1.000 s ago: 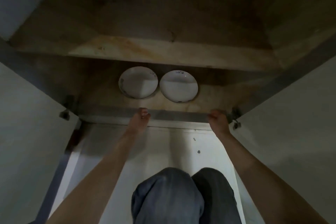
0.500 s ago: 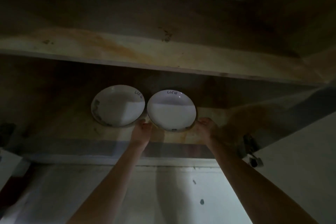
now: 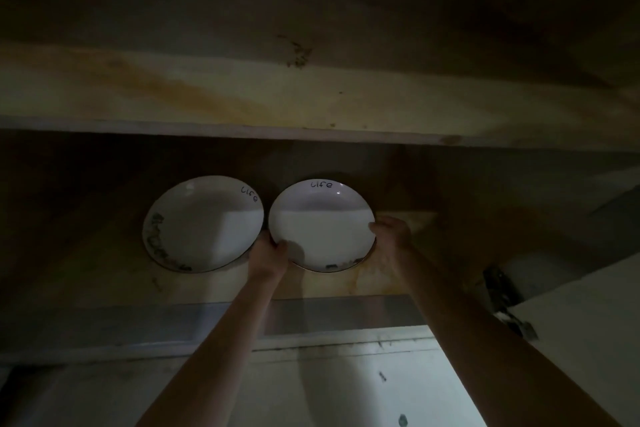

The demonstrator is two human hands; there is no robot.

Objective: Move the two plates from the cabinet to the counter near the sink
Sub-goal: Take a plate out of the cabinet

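The task is barely begun. Both plates are in the cabinet, side by side on the lower shelf (image 3: 104, 274), their rims touching or very nearly so. The left-hand plate (image 3: 204, 224) lies untouched. The right-hand plate (image 3: 322, 225) is the one being taken. The left hand (image 3: 268, 255) grips its left rim with the thumb over the top edge, and the right hand (image 3: 391, 236) has its fingers (image 3: 377, 228) curled round the right rim. Whether this plate is clear of the wood I cannot tell in the gloom. Nothing is on the desk near the sink, which is out of view, so both carries are left to do.

The upper shelf (image 3: 311, 107) overhangs the plates, so I judge the plate should come out low and toward the person rather than upward. The left hand sits in the narrow place between the two rims, where a tilt could knock the neighbouring plate. The open door (image 3: 588, 340) and its hinge (image 3: 498, 288) stand to the right, apart from the right arm.
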